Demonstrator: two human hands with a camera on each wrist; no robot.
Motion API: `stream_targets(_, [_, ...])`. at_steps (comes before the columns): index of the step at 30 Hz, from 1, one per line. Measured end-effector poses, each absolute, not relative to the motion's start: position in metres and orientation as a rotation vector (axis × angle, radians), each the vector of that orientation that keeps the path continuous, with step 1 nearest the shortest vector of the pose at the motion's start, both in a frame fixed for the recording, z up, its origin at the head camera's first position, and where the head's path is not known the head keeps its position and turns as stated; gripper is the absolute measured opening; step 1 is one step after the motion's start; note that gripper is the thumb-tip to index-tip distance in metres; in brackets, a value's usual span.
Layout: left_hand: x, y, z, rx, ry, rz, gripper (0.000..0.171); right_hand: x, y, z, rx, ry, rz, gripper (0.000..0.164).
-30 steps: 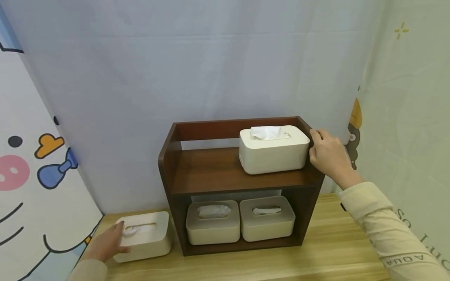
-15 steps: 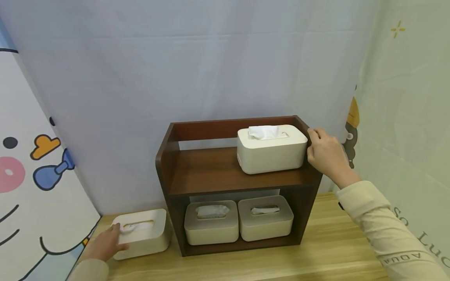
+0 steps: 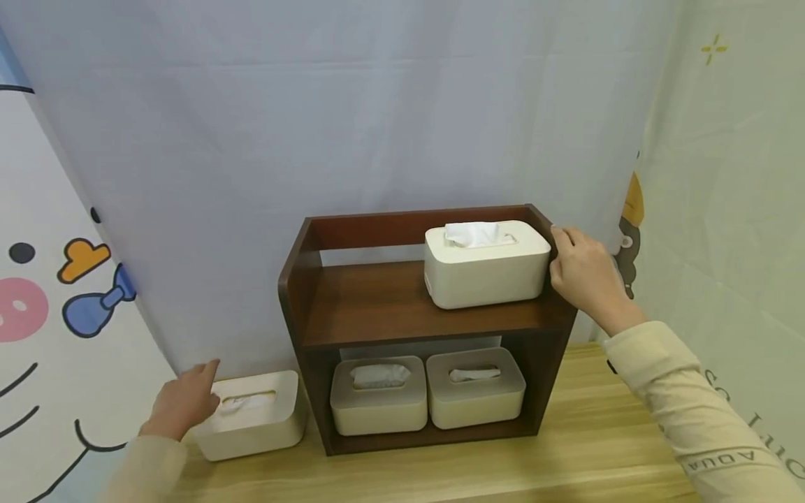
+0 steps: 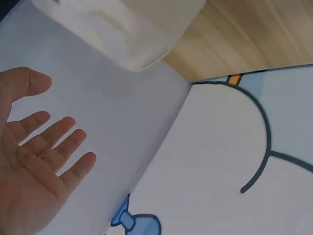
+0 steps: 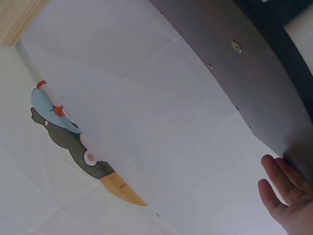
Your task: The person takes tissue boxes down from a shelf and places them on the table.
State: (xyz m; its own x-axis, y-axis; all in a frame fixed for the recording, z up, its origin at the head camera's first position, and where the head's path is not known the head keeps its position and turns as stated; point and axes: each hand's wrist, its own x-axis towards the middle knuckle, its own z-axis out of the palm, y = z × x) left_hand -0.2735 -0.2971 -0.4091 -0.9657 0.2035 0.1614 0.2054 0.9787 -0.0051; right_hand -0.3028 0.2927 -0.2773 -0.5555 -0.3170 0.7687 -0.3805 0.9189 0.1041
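Observation:
A small brown two-tier shelf (image 3: pixel 377 300) stands on the table. My right hand (image 3: pixel 586 271) holds the top edge of its right side panel (image 5: pixel 230 63), beside the white tissue box (image 3: pixel 487 269) on the upper tier. In the right wrist view some fingers (image 5: pixel 281 178) show against the panel's outer face. At the left, my left hand (image 3: pixel 182 402) hovers over the left end of another white tissue box (image 3: pixel 264 429), fingers spread, holding nothing. The left wrist view shows the open palm (image 4: pixel 39 166) apart from that box (image 4: pixel 132 29).
Two more tissue boxes, one left (image 3: pixel 379 412) and one right (image 3: pixel 476 405), sit side by side on the lower tier. The wooden table (image 3: pixel 440 475) runs along the front. A pale curtain (image 3: pixel 377 126) hangs behind, with printed cloths (image 3: pixel 63 377) at either side.
My left hand has come up off the left tissue box, its fingers now raised above it. The right hand stays at the shelf's edge.

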Motion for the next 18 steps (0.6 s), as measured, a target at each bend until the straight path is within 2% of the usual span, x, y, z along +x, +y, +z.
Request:
stream_targets(11, [-0.276, -0.27, -0.297, -0.358, -2.513, 0.009, 0.042, -0.301, 0.294, -0.275, 0.435, -2.238, 0.066, 0.037])
stream_targets(18, [-0.273, -0.227, -0.233, -0.373, -2.41, -0.112, 0.035, -0.302, 0.293, -0.277, 0.444, -2.244, 0.066, 0.036])
